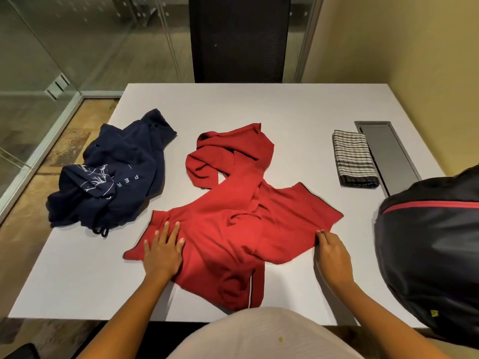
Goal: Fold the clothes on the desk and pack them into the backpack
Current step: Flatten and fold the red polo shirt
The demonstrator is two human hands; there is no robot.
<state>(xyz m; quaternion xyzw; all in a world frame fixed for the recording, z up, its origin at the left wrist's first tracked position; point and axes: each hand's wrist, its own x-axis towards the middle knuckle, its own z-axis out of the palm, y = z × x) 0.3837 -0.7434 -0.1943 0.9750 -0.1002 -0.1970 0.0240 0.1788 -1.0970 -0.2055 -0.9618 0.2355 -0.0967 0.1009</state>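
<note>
The desk [246, 104] holds a navy shirt [116, 172], a red garment [233, 216] and a folded checked cloth [353, 159]. A backpack [427, 242] sits at its right edge.

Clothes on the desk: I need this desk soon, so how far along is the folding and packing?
Done: only the checkered cloth lies folded. In hand: the red garment, rumpled, with the left hand flat on it and the right hand pinching its edge. Left: the crumpled navy shirt, then packing everything into the backpack.

Head camera, near, looks forward-down over desk [259, 104] from near edge.
</note>
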